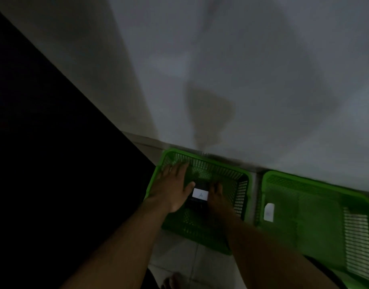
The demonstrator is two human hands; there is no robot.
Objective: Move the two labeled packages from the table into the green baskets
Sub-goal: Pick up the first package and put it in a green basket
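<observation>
A dark package with a white label marked "A" (200,194) lies low inside the left green basket (221,164), which stands on the floor against the wall. My left hand (173,188) hovers over the basket's left side with fingers spread, and its thumb touches the label's left edge. My right hand (218,200) is curled over the package's right side. A second green basket (294,178) stands to the right, carrying a white tag (269,212) on its left inner wall. No second package is in view. The scene is dim and blurred.
A large black surface (54,163) fills the left side, right beside the left basket. A pale wall (242,80) rises just behind both baskets. Light floor tiles (190,257) show between my forearms, with a bare foot (173,281) at the bottom edge.
</observation>
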